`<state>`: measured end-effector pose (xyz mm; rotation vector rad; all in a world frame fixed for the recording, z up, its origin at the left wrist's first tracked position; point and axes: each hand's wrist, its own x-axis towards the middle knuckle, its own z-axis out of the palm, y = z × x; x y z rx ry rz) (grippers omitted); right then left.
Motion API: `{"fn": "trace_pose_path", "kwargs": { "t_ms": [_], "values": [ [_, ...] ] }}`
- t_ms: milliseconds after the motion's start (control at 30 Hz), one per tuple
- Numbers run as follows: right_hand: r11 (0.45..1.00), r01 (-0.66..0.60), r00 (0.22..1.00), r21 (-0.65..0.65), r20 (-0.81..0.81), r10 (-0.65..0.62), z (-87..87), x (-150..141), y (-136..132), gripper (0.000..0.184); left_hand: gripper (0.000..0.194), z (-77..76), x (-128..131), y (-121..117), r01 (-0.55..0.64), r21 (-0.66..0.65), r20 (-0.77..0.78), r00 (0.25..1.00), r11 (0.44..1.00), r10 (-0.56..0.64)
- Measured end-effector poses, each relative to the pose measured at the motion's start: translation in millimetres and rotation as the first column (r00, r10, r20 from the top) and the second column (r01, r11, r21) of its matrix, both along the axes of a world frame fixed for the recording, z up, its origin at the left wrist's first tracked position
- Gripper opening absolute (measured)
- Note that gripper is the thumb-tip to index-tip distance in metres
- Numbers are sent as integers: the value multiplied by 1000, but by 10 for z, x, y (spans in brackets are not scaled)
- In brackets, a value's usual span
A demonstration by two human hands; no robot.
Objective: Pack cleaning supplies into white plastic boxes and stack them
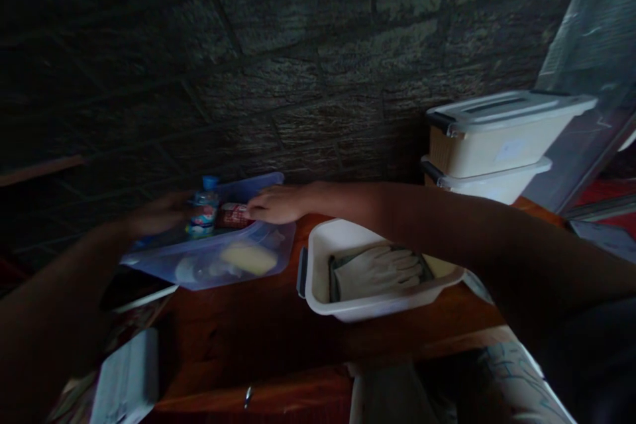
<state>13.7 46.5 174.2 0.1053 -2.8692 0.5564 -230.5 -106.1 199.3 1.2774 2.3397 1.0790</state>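
My left hand (166, 212) is closed around the left side of a small clear bottle (203, 215) with a blue cap and a colourful label, upright over the bluish see-through plastic bin (209, 265). Its fingertips are dim and partly hidden by the bottle. My right hand (278, 204) reaches across to the bin's right end, fingers closed on the end of a red packet (234, 215) with pale print. Through the bin's front wall a pale yellow thing and some white items show faintly. Nearer to me, under my right forearm, a white tub (318, 278) holds pale work gloves (380, 271).
Two lidded storage boxes (501, 146) are stacked at the right against the dark block wall (308, 79). A grey-white case (126, 377) lies at the lower left beside the wooden table (233, 324). A paper with writing (521, 377) is at the lower right.
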Motion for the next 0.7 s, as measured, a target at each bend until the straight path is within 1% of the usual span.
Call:
{"fn": "trace_pose_path", "kwargs": {
  "t_ms": [67, 133, 167, 200, 267, 333, 367, 400, 433, 500, 567, 600, 667, 700],
  "values": [
    [999, 24, 999, 24, -31, -24, 112, 266, -44, 44, 35, 92, 71, -102, -6, 77, 52, 999, 997, 2],
    [997, 55, 995, 53, -84, -51, 214, 563, -45, 49, 37, 231, 178, -184, -10, 221, 81, 997, 975, -8],
    [996, 66, 991, 67, -119, -58, 259, 711, -25, 51, 39, 317, 243, -202, -13, 305, 93, 996, 952, -16],
    [994, 77, 985, 74, -157, -64, 300, 856, 4, 52, 41, 410, 318, -201, -15, 391, 99, 995, 920, -25],
    [993, 117, 958, 29, -266, -105, 375, 1133, 64, 52, 43, 596, 524, -142, -12, 549, 99, 994, 836, -51],
    [989, 139, 937, -54, -315, -149, 438, 1400, 85, 52, 44, 733, 848, -25, 20, 653, 100, 989, 757, -112],
    [981, 155, 924, -116, -335, -185, 461, 1526, 73, 52, 45, 765, 1060, 44, 49, 679, 100, 982, 733, -158],
    [968, 162, 911, -189, -347, -221, 476, 1643, 50, 51, 46, 766, 1301, 114, 86, 698, 112, 968, 711, -226],
    [950, 162, 894, -266, -368, -255, 485, 1746, 18, 50, 45, 734, 1562, 180, 121, 714, 173, 924, 690, -341],
    [900, 120, 857, -419, -413, -307, 482, 1908, -54, 49, 45, 589, 2095, 293, 206, 706, 252, 821, 678, -512],
    [835, 19, 827, -551, -460, -322, 458, 2012, -110, 49, 46, 379, 2566, 372, 299, 674, 271, 750, 675, -603],
    [803, -32, 834, -595, -459, -306, 439, 2048, -128, 48, 48, 272, 2758, 400, 336, 658, 286, 716, 674, -637],
    [741, -78, 851, -667, -431, -299, 392, 2102, -146, 44, 55, 94, 3041, 435, 363, 624, 359, 653, 692, -667],
    [711, -79, 852, -699, -418, -316, 366, 2123, -149, 43, 58, 31, 3134, 443, 369, 626, 390, 615, 687, -685]
  ]
}}
